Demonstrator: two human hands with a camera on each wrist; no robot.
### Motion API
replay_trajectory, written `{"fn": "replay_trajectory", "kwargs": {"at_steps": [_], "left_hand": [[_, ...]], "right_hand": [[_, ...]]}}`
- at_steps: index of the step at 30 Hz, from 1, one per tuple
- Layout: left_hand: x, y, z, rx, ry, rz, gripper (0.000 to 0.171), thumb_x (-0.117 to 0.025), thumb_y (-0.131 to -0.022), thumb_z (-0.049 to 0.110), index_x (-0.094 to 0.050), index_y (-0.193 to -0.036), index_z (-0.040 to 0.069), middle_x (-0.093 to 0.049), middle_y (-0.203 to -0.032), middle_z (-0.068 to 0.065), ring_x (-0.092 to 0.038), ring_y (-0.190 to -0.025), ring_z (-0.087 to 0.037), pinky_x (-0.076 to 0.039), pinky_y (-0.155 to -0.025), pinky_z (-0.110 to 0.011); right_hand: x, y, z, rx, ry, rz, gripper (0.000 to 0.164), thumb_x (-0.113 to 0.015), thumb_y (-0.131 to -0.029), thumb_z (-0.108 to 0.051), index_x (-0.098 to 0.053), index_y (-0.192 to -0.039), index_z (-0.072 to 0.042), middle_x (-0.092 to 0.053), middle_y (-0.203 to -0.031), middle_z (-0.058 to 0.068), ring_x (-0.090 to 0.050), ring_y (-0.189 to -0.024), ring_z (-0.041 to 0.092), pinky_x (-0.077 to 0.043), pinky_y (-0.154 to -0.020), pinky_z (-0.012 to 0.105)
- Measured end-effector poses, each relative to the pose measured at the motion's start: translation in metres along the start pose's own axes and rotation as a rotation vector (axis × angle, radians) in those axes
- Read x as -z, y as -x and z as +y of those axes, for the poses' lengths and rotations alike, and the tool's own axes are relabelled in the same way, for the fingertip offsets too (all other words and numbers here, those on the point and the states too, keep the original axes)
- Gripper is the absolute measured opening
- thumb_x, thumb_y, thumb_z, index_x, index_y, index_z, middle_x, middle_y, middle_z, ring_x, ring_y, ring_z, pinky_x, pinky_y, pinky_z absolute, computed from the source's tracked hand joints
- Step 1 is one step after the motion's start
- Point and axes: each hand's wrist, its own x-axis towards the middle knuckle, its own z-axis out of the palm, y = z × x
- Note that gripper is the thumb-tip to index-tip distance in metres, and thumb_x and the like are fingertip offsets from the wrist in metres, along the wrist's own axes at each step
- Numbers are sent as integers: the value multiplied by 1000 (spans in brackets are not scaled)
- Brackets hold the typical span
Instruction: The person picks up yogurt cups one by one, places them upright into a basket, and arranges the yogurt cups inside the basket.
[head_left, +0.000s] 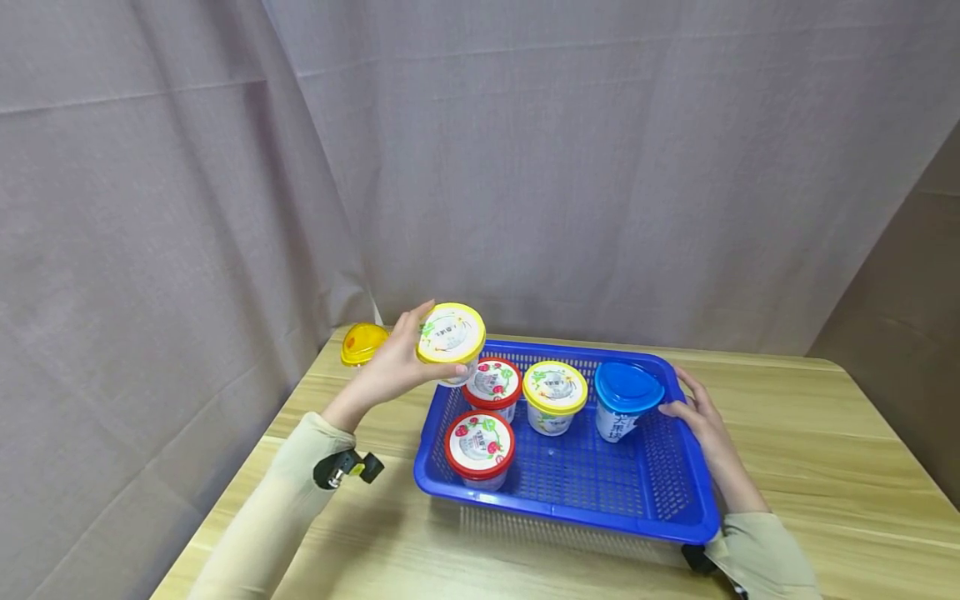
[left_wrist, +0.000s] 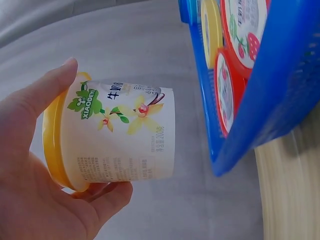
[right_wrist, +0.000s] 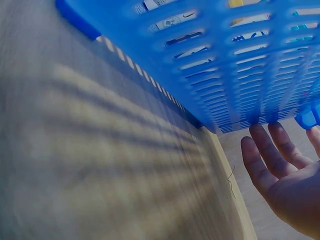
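My left hand [head_left: 390,362] grips a paper yogurt cup with a yellow lid [head_left: 452,333], thumb and fingers round its lid end. The left wrist view shows flowers printed on the side of this cup [left_wrist: 125,130]. It is held above the back left corner of a blue plastic basket [head_left: 562,510]. My right hand [head_left: 708,433] holds the basket's right rim, thumb at the edge and fingers against the outer wall. Inside the basket stand two red-lidded cups [head_left: 480,446], another yellow-lidded cup [head_left: 555,389] and a taller blue-lidded cup [head_left: 628,392].
A yellow dome-lidded cup [head_left: 364,342] stands at the table's back left, partly hidden by my left hand. The wooden table [head_left: 825,450] extends to the right of the basket. A grey curtain [head_left: 570,183] hangs behind the table.
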Motion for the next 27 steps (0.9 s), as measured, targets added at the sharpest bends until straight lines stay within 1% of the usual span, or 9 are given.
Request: {"fn": "replay_trajectory", "kwargs": {"at_steps": [5,9,16,22,27], "left_hand": [[-8,-3,11,-43,4,-44,116,-90,-72,44,-23,-159,9,-38,-148,-16,-49,-122,-29,-40,-108,-49],[-15,-4,18,-80,-2,-82,116,-89,-73,45,-22,-160,9,-38,-148,-16,-48,-124,-28,-39,-109,-49],[-29,-6,29,-131,-38,-141,114,-89,-74,44,-23,-159,7,-38,-148,-16,-45,-131,-27,-37,-112,-46],[-37,-8,43,-182,-40,-174,115,-90,-73,43,-23,-159,8,-39,-148,-16,-47,-129,-26,-38,-111,-44],[-45,-10,51,-215,-51,-207,115,-89,-73,45,-22,-160,9,-41,-145,-13,-50,-124,-21,-41,-108,-39]], "right_hand": [[0,1,-1,9,-14,3,72,-53,-100,-8,-19,-161,-23,-63,-103,-24,-69,-87,9,-58,-72,29],[-1,2,-1,12,-34,3,71,-52,-100,-7,-20,-160,-23,-64,-104,-23,-69,-87,9,-58,-72,29],[-2,2,-1,-7,27,-2,75,-52,-100,-11,-13,-163,-22,-61,-103,-25,-67,-88,7,-58,-74,29],[-3,1,-1,-10,29,-9,75,-52,-101,-12,-11,-163,-22,-59,-105,-25,-67,-89,6,-58,-75,29],[-4,1,-1,-9,1,-11,75,-52,-101,-11,-12,-163,-22,-60,-105,-24,-67,-89,6,-58,-75,29]]}}
